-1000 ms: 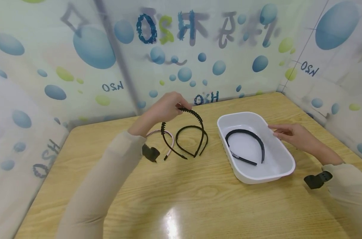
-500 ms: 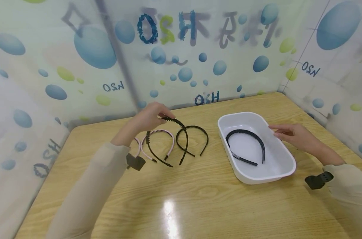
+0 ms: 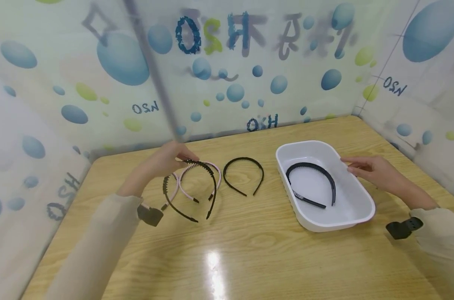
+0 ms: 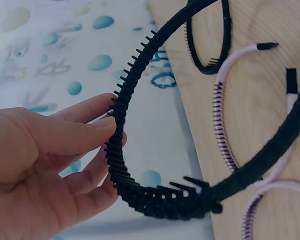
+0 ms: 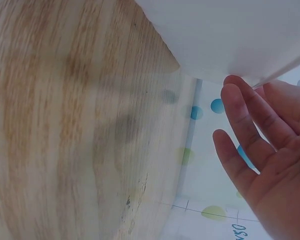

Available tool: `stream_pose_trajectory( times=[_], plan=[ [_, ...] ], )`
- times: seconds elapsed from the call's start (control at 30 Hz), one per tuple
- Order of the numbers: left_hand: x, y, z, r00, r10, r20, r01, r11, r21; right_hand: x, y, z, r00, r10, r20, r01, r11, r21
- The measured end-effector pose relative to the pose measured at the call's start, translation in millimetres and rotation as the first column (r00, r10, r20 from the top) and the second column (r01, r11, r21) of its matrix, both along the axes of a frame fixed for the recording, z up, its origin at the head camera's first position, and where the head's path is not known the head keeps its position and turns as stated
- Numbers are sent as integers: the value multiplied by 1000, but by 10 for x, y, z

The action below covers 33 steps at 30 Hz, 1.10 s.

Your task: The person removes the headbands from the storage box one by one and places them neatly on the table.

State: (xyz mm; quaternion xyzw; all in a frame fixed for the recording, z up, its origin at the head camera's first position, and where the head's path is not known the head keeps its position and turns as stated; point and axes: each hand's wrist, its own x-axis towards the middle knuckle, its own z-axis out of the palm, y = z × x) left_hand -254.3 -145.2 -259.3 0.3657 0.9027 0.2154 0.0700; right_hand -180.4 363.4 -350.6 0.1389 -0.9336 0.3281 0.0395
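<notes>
My left hand (image 3: 168, 160) pinches a black toothed headband (image 3: 213, 189) at the top of its arch, above the table's left half. The left wrist view shows the thumb and fingertips on the toothed headband (image 4: 140, 65). Behind and below it lie two pink headbands (image 3: 220, 175), partly covered. To their right a plain-looking black headband (image 3: 262, 175) lies flat on the table. My right hand (image 3: 377, 171) touches the right rim of a white plastic basket (image 3: 324, 225), its fingers nearly straight. In the right wrist view, the fingertips (image 5: 235, 92) meet the outer wall. Black headbands (image 3: 315, 166) lie inside the basket.
The wooden table (image 3: 257, 258) stands against patterned curtain walls (image 3: 234, 91) at the back and both sides. Light glares off the table near its front.
My left hand has moved left and lower with the black headband, from over the other black headband to the pink ones. The right hand stays at the basket.
</notes>
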Motion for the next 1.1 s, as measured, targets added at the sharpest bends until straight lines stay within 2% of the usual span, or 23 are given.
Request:
stream_pose_trajectory(
  times=[0.3, 0.47, 0.87, 1.1],
  plan=[
    [43, -316, -150, 998, 44, 53, -43, 999, -21, -9, 19, -5, 1000, 12, -15, -12, 1000, 1],
    [92, -434, -223, 997, 27, 76, -25, 999, -26, -10, 19, 2, 1000, 6, -17, -6, 1000, 10],
    [170, -693, -375, 991, -56, 118, 57, 998, -8, -3, 7, 1, 1000, -4, -1, 4, 1000, 3],
    [210, -880, -511, 987, -40, 158, 45, 999, -29, -15, 13, -3, 1000, -6, 0, 6, 1000, 12]
  ],
)
